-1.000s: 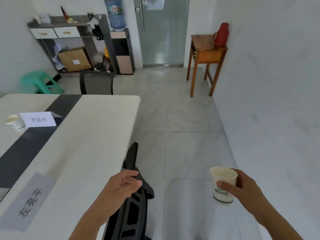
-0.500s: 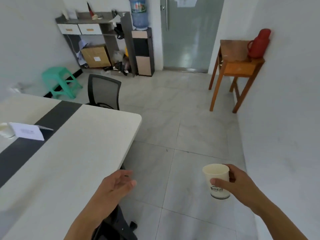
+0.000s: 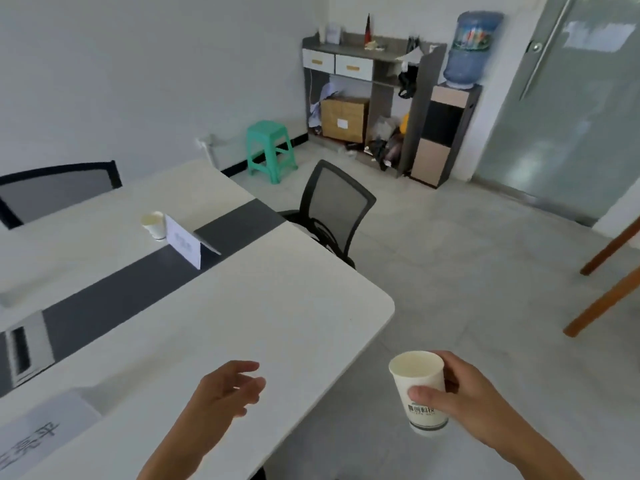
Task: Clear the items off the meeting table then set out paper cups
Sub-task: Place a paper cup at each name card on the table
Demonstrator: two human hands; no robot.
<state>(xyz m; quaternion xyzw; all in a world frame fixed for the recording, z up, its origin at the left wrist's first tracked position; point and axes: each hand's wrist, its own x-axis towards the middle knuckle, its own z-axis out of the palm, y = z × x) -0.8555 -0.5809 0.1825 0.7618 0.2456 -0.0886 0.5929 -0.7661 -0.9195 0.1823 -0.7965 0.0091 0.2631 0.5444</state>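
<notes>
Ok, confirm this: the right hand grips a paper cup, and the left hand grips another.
Not quite. In the head view the left hand holds nothing, its fingers loose above the table. The right hand does grip a paper cup.

We list, per side: bare left hand (image 3: 223,393) on bare left forearm (image 3: 173,452); bare right hand (image 3: 467,396) on bare right forearm (image 3: 519,441), both uncovered down to the frame's lower edge.
</notes>
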